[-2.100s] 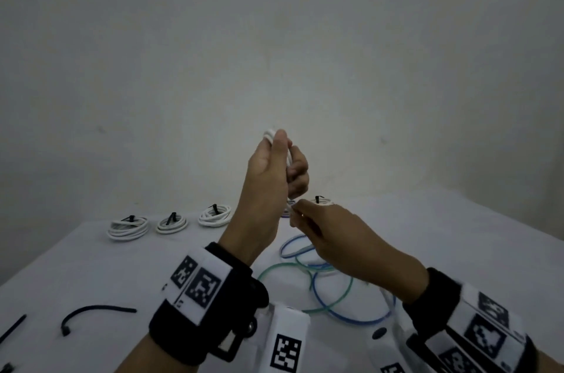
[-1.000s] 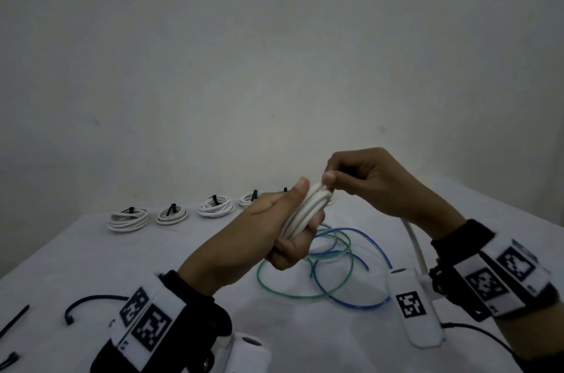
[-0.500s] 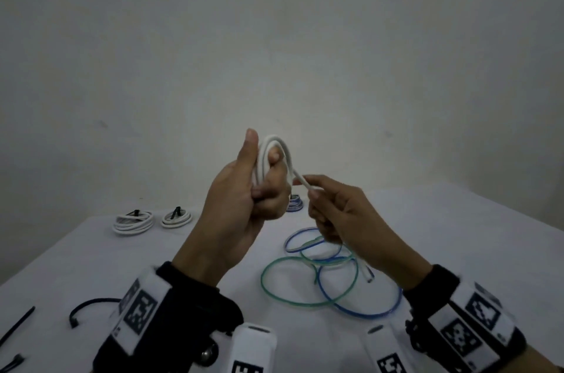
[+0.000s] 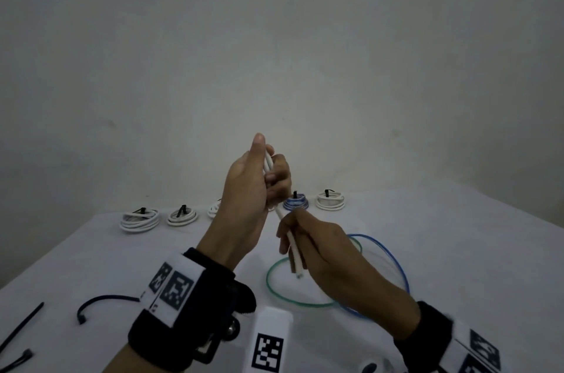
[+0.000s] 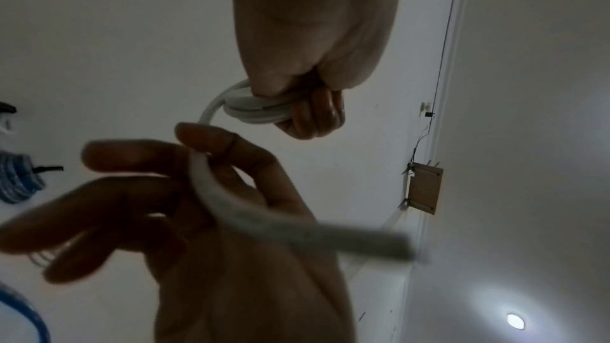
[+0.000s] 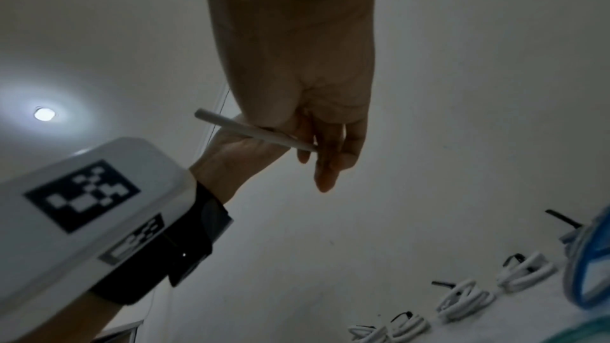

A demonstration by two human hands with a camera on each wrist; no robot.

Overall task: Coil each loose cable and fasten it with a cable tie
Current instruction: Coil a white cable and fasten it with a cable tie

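My left hand (image 4: 259, 186) is raised above the table and grips a small coil of white cable (image 5: 257, 111), fingers curled round the loops. The cable's free end (image 4: 293, 246) runs down and right from that fist. My right hand (image 4: 308, 244) holds this free end just below the left hand, and the cut tip sticks out under its fingers. In the right wrist view the white cable end (image 6: 251, 131) crosses the right palm. Loose black cable ties (image 4: 100, 304) lie on the table at the front left.
A row of several tied white coils (image 4: 140, 218) and one blue coil (image 4: 295, 203) lines the table's far edge by the wall. Loose green and blue cable loops (image 4: 305, 302) lie on the white table (image 4: 457, 250) under my right hand.
The coil in my left hand has turned edge-on. My right hand has slid down the free end, which now hangs straighter with its cut tip showing.
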